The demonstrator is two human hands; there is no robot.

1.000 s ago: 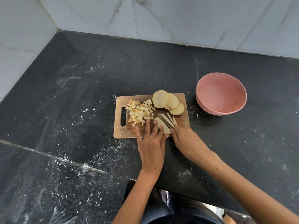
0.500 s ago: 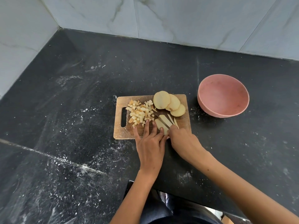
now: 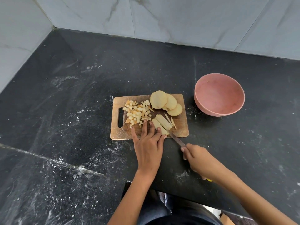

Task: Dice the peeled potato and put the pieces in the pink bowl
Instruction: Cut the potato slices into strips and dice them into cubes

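Slicing potato strips [image 3: 162, 124]; knife [image 3: 176, 139] pulled back since a second ago.
Right hand [image 3: 197, 158] grips handle, left hand [image 3: 148, 142] flat on strips; bowl [image 3: 203, 104] probably empty.

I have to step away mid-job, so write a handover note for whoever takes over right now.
Left hand: fingers flat, pressing the potato strips on the cutting board.
Right hand: grip on the knife, blade tip at the strips' near end.
Done: a pile of diced potato lies on the board's left side.
Left: cross-cut the strips, cut up the three round slices, then move everything into the pink bowl, which holds no potato yet.
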